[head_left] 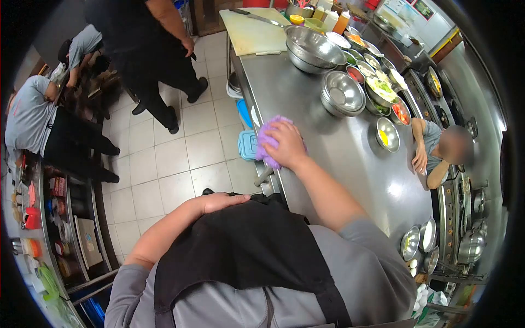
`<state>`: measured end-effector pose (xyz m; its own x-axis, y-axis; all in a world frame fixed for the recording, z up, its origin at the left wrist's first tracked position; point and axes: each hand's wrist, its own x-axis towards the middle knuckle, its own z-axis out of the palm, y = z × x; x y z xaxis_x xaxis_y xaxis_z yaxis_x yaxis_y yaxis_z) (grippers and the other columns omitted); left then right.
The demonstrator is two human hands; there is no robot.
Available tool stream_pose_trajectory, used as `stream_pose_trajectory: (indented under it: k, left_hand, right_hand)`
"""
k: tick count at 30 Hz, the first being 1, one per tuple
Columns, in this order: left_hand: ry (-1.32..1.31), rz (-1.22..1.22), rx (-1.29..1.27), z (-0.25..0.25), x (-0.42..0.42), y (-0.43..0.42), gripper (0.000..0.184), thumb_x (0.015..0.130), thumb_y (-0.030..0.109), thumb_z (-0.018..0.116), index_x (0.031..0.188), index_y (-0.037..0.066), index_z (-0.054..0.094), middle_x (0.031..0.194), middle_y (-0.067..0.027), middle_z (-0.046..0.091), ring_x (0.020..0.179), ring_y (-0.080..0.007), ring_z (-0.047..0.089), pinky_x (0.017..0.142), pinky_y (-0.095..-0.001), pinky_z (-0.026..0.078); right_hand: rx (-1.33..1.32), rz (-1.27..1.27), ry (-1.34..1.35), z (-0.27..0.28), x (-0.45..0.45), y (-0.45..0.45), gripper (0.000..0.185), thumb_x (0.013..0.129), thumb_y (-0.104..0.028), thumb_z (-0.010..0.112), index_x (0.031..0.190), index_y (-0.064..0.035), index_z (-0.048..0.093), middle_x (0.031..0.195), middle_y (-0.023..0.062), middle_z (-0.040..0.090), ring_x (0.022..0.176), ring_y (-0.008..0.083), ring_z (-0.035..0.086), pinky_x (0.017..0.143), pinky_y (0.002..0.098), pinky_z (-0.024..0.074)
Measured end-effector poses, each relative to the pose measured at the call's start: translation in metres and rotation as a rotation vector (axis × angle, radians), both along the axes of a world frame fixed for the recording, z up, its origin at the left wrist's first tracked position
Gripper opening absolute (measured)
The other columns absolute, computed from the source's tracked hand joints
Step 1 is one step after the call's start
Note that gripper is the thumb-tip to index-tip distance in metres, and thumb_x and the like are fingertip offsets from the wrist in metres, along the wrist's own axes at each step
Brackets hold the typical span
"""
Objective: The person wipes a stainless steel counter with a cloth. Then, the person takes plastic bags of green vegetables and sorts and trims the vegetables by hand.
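My right hand is pressed down over a fluffy purple cloth, its fingers curled on it. The cloth lies at the edge of the stainless steel table and hangs partly over it. Against the front of my black apron rests my left hand, fingers stretched flat and holding nothing. A stack of metal bowls stands on the table beyond my right hand. Farther right is a small metal bowl with something yellow in it.
A colander and a cutting board with a knife stand at the table's far end, near several ingredient bowls. A person leans at the right edge. Other people stand left, across the tiled floor. A blue-lidded container sits below the table edge.
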<state>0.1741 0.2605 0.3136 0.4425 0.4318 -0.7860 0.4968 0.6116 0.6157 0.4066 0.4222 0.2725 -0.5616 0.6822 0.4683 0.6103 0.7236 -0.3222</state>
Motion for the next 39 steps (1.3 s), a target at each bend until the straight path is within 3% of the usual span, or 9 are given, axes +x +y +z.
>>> stream_pose_trajectory:
  k: [3,8,10,12,14,15,23,31,39]
  left_hand:
    - [0.008,-0.007,-0.005,0.013,0.0,0.001,0.079,0.088,0.075,0.051,0.122,0.005,0.069,0.121,-0.0141,0.067,0.112,-0.0237,0.062,0.098,-0.035,0.047]
    - [0.002,-0.028,0.026,0.017,0.002,0.009,0.079,0.088,0.073,0.053,0.124,0.005,0.068,0.124,-0.0151,0.065,0.114,-0.0238,0.061,0.099,-0.0343,0.046]
    - [-0.123,-0.038,0.011,-0.008,0.001,0.012,0.075,0.091,0.069,0.053,0.129,0.005,0.065,0.129,-0.0128,0.063,0.117,-0.0215,0.058,0.103,-0.0331,0.044]
    - [-0.238,-0.016,0.019,0.012,0.002,0.009,0.076,0.092,0.069,0.052,0.13,0.004,0.064,0.131,-0.0095,0.062,0.118,-0.0205,0.057,0.105,-0.033,0.042]
    - [-0.146,-0.094,0.159,0.0,0.0,0.012,0.077,0.092,0.069,0.051,0.13,0.002,0.063,0.132,-0.0096,0.062,0.117,-0.021,0.057,0.104,-0.0339,0.043]
    - [-0.297,-0.04,0.077,-0.001,0.0,0.009,0.077,0.093,0.067,0.051,0.131,0.002,0.062,0.131,-0.0094,0.062,0.116,-0.0197,0.057,0.104,-0.0338,0.043]
    - [-0.409,0.049,0.014,-0.031,0.0,-0.003,0.071,0.096,0.063,0.052,0.128,0.001,0.063,0.126,-0.0086,0.064,0.112,-0.0169,0.058,0.1,-0.0329,0.044]
    - [-0.391,0.112,0.06,-0.003,-0.004,-0.023,0.074,0.094,0.064,0.053,0.131,0.001,0.061,0.131,-0.0094,0.061,0.118,-0.019,0.055,0.104,-0.0338,0.042]
    - [-0.31,0.091,0.08,-0.01,-0.007,-0.028,0.077,0.093,0.066,0.053,0.132,0.001,0.061,0.131,-0.0109,0.061,0.118,-0.0211,0.055,0.103,-0.0352,0.042]
  right_hand:
    - [-0.038,0.056,0.087,0.003,0.015,-0.036,0.018,0.076,-0.021,0.071,0.093,-0.0159,0.072,0.102,0.006,0.063,0.108,0.0303,0.057,0.098,0.045,0.0423]
    - [-0.065,-0.036,0.065,0.003,0.037,-0.07,0.017,0.076,-0.021,0.072,0.093,-0.0152,0.072,0.105,0.0065,0.065,0.11,0.0315,0.057,0.1,0.0452,0.0422]
    - [-0.062,-0.039,0.083,0.001,0.036,-0.071,0.018,0.076,-0.02,0.072,0.093,-0.0144,0.071,0.108,0.0073,0.066,0.112,0.0324,0.057,0.101,0.0459,0.0424]
    - [-0.045,-0.021,0.079,0.001,0.033,-0.065,0.018,0.075,-0.017,0.074,0.091,-0.012,0.071,0.107,0.0094,0.065,0.111,0.0337,0.058,0.1,0.0461,0.0435]
    - [0.005,-0.002,0.094,-0.004,0.029,-0.055,0.018,0.073,-0.015,0.074,0.09,-0.0101,0.07,0.106,0.0115,0.065,0.109,0.0349,0.058,0.099,0.0461,0.0442]
    - [0.016,-0.002,0.118,-0.006,0.027,-0.05,0.019,0.073,-0.015,0.074,0.091,-0.0099,0.07,0.106,0.0121,0.065,0.109,0.0354,0.058,0.099,0.0464,0.0438]
    - [-0.101,-0.087,-0.017,-0.004,-0.007,0.006,0.03,0.071,-0.017,0.074,0.099,-0.0113,0.068,0.115,0.0128,0.059,0.116,0.0351,0.052,0.104,0.0472,0.0387]
    - [-0.053,-0.097,-0.143,-0.01,-0.04,0.083,0.047,0.071,-0.024,0.074,0.114,-0.0087,0.064,0.131,0.0161,0.056,0.131,0.0357,0.045,0.114,0.0456,0.0315]
    - [-0.102,-0.185,-0.216,-0.013,-0.04,0.07,0.053,0.077,-0.028,0.073,0.125,-0.0098,0.062,0.142,0.0161,0.051,0.137,0.0345,0.04,0.117,0.0461,0.0269]
